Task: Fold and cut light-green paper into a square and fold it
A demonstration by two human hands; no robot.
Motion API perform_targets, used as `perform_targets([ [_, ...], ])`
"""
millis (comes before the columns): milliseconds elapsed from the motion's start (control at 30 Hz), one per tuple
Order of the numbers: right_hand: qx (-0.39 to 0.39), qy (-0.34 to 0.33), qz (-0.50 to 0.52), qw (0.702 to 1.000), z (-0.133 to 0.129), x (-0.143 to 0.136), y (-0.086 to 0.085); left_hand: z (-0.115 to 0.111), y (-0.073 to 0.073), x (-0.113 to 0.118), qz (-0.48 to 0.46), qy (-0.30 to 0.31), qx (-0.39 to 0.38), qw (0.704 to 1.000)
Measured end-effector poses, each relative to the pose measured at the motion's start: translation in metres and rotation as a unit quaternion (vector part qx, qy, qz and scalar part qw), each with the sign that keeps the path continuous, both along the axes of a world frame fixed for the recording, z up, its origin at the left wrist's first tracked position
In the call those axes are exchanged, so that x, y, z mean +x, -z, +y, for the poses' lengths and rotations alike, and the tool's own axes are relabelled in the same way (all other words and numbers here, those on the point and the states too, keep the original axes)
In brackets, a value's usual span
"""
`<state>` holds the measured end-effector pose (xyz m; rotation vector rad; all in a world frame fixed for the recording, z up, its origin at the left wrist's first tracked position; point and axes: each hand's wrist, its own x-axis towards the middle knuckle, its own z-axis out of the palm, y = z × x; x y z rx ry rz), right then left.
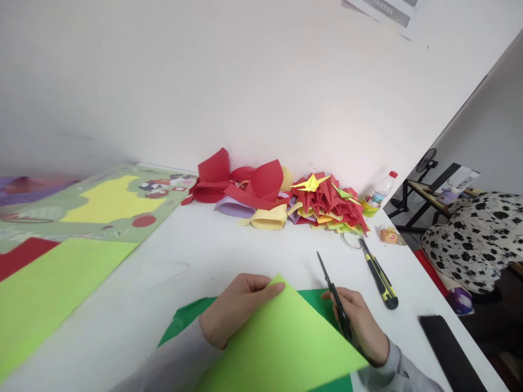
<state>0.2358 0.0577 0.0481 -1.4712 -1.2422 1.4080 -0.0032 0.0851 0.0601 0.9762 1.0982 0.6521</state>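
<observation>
Paper [281,337] in lime green, pinched near its top corner by the left hand [239,306] above a darker green sheet [188,319] on the bench [171,275], is best held taut, with the black scissors [337,300] gripped in the right hand [364,325] angled clear of the pinch.

Lime sheet [294,343] at the left fingers [267,294]: lower part cut off by the bottom edge. Green paper [186,317] below those fingers: middle hidden by the sheet. Scissors [335,296] at the right fingers [350,298]: handle loops partly hidden. Black slab [451,354] right of them: lower end cut off. Notice [386,11] far beyond: top cut off, print blurred.
</observation>
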Motion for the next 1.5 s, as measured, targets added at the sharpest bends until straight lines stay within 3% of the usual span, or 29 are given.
perform_targets([
  [133,0.073,0.01,-0.119,0.99,0.013,0.015,-0.008,0.01,0.005,-0.005,0.052,-0.01,0.039,0.998],
  [267,0.135,0.043,-0.267,0.953,0.022,0.027,-0.005,0.014,0.009,-0.007,0.051,-0.036,0.053,0.997],
  [433,0.156,0.069,-0.285,0.943,0.026,0.034,-0.004,0.019,0.018,-0.012,0.097,-0.071,0.074,0.99],
  [567,0.122,0.028,-0.22,0.968,0.024,0.037,-0.01,0.023,0.021,-0.018,0.146,-0.09,0.147,0.974],
  [667,0.021,-0.033,-0.02,0.999,0.021,0.038,-0.016,0.023,0.017,-0.019,0.177,-0.107,0.189,0.96],
  [733,-0.021,-0.062,0.105,0.992,0.019,0.037,-0.017,0.019,0.011,-0.016,0.197,-0.106,0.207,0.952],
  [800,-0.018,-0.076,0.164,0.983,0.018,0.034,-0.015,0.013,0.003,-0.009,0.205,-0.089,0.231,0.947],
  [1000,0.003,-0.117,0.211,0.97,0.019,0.023,-0.003,-0.009,-0.03,0.016,0.135,0.002,0.205,0.969],
  [1200,0.083,-0.126,0.214,0.965,0.015,0.03,-0.011,0.002,-0.054,0.038,0.152,0.042,0.217,0.963],
  [1300,0.152,-0.035,0.004,0.988,0.017,0.039,-0.023,0.015,-0.057,0.048,0.216,0.04,0.28,0.935],
  [1367,0.19,0.089,-0.172,0.963,0.023,0.048,-0.027,0.022,-0.056,0.05,0.255,0.035,0.312,0.915],
  [1500,0.19,0.256,-0.298,0.9,0.041,0.074,-0.028,0.028,-0.044,0.037,0.321,0.03,0.325,0.889],
])
